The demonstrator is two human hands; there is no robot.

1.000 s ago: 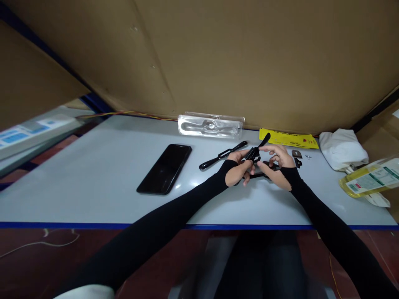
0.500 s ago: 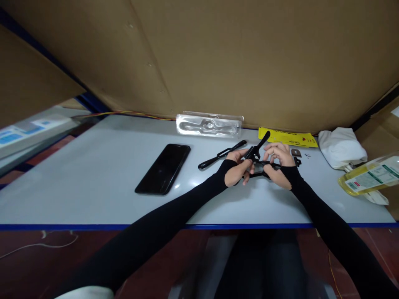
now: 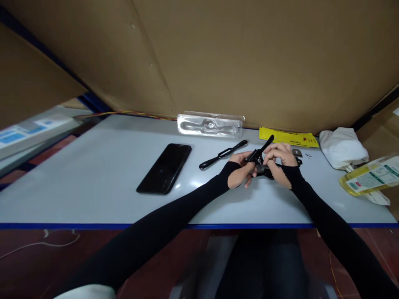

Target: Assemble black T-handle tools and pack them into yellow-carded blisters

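Observation:
A black spokeshave (image 3: 267,143) is tilted up in my left hand (image 3: 240,170), whose thumb and fingers are closed around its middle. My right hand (image 3: 279,160) has its fingers curled and pinched at the spokeshave's middle, by a small shiny part; what the fingertips hold is too small to make out. Beneath both hands another black tool (image 3: 264,172) lies on the table, partly hidden by them. To the left of my left hand rests a second black spokeshave body (image 3: 223,154) with a slot in its centre. A small dark metal plate (image 3: 297,153) sits beyond my right wrist.
A black phone (image 3: 164,168) lies left on the grey table (image 3: 77,182). Clear plastic blister packaging (image 3: 210,126) and yellow cards (image 3: 288,137) are along the back. On the right are tiny metal pieces (image 3: 308,156), a white cloth (image 3: 343,147) and a bottle of yellow liquid (image 3: 369,176).
The spokeshave in my left hand has tilted slightly and moved a little to the right. My right fingers have closed in nearer to its middle. The black tool underneath shows less.

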